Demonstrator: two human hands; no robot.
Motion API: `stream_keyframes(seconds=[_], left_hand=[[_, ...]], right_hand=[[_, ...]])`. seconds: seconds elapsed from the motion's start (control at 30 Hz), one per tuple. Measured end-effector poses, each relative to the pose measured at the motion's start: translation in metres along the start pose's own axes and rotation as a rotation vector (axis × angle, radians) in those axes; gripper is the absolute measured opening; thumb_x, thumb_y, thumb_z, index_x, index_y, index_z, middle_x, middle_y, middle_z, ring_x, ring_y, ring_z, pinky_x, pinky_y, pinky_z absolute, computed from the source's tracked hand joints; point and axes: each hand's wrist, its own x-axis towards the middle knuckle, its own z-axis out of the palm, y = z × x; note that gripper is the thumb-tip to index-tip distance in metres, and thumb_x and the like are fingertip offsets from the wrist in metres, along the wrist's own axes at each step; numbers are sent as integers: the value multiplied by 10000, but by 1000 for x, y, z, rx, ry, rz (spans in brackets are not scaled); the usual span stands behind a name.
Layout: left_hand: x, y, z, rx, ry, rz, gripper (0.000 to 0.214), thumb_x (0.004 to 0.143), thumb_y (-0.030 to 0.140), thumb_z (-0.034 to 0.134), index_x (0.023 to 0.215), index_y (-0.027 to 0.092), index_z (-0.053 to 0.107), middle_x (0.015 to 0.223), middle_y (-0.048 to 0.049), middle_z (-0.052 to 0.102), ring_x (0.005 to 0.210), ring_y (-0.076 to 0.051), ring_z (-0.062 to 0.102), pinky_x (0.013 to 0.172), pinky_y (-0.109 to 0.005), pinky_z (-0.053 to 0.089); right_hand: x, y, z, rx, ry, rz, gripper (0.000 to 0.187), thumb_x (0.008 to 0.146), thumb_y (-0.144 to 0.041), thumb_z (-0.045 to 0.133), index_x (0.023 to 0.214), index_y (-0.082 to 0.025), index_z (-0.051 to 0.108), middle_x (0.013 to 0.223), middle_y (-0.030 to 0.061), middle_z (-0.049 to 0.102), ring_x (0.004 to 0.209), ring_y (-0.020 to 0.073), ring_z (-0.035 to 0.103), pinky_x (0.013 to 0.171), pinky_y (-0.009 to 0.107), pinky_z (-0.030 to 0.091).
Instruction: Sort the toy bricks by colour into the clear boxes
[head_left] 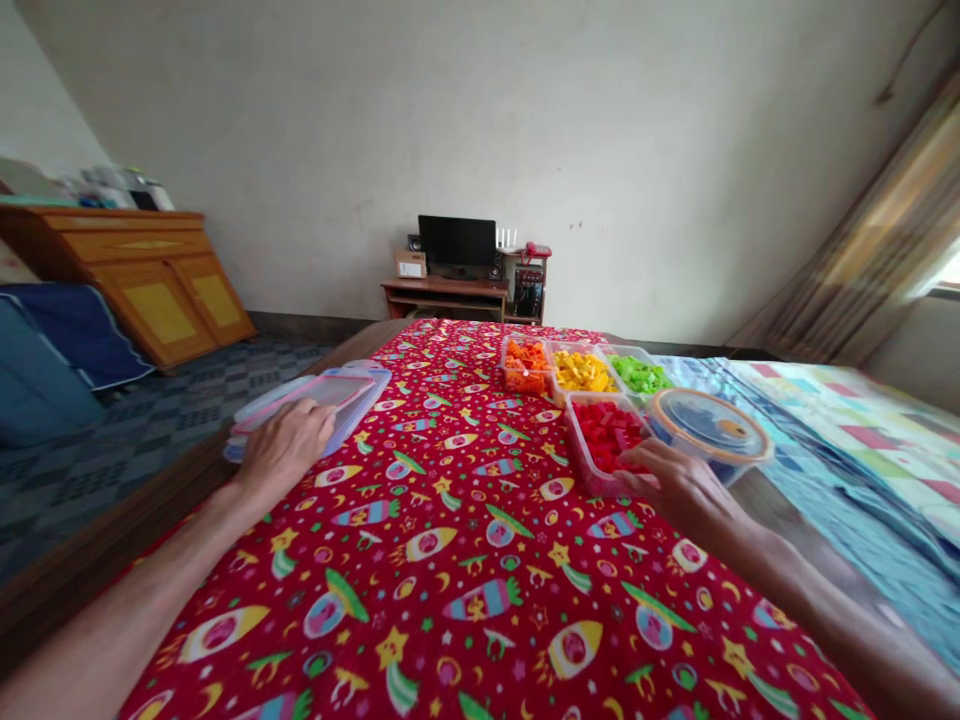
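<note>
My left hand (289, 438) is at the left side of the table, its fingers curled over the near edge of a small stack of clear plastic lids (352, 375) with a pink seal line. Its thumb is hidden. Across the table, my right hand (671, 475) grips the near right corner of a clear plastic container (589, 475) filled with red toy pieces (607, 430). Some of its fingertips are hidden against the container wall. Just behind that container stand three more, holding orange pieces (525, 365), yellow pieces (583, 372) and green pieces (637, 373).
A round lidded container (709, 430) with dark contents stands right of the red one. A red patterned cloth (450, 520) covers the table. On the right lies a patchwork bedspread (862, 410). A desk with a monitor (457, 245) and a wooden cabinet (150, 290) stand farther back.
</note>
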Motion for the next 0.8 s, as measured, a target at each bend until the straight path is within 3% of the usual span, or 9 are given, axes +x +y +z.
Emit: stream_keyframes(seconds=[0.07,0.17,0.37,0.6,0.73,0.8], left_hand=[[1,-3,1,248,-58,40,231,886,237,398,952,157,604,885,-66,568,929,-237,519,909,-329,397],[2,-7,3,432,-90,66,302,911,205,319,1082,138,559,1026,-89,559,999,-231,513,950,-325,395],[8,2,-9,495,73,62,248,918,201,297,1051,144,499,1008,-112,534,1027,-248,486,985,-362,383],[8,42,-25,327,248,98,218,933,232,320,1057,144,477,1067,-113,556,1103,-238,490,993,-369,403],[7,66,-26,126,420,103,228,876,274,426,1032,145,532,1046,-110,603,1043,-243,556,939,-366,450],[5,80,-30,-9,458,51,262,845,303,478,1037,142,558,1014,-94,626,958,-230,592,893,-360,475]], right_hand=[[-7,0,7,-56,-57,-41,259,956,-312,441,849,-200,649,793,74,631,669,165,567,628,294,443],[-12,2,15,-147,-76,-92,232,947,-180,422,843,-199,628,802,70,619,690,168,540,672,318,431],[4,-10,12,-207,-56,-169,292,891,-44,368,740,-184,576,731,61,576,620,159,460,605,308,376],[41,-81,19,-74,-152,-194,244,964,-203,419,798,-173,596,753,51,581,608,143,458,550,286,322],[67,-126,42,39,-261,-203,157,915,-110,447,857,-136,591,800,61,600,583,114,448,516,259,296],[79,-142,54,75,-254,-238,161,887,-81,453,806,-137,580,776,58,601,581,109,443,514,251,295]])
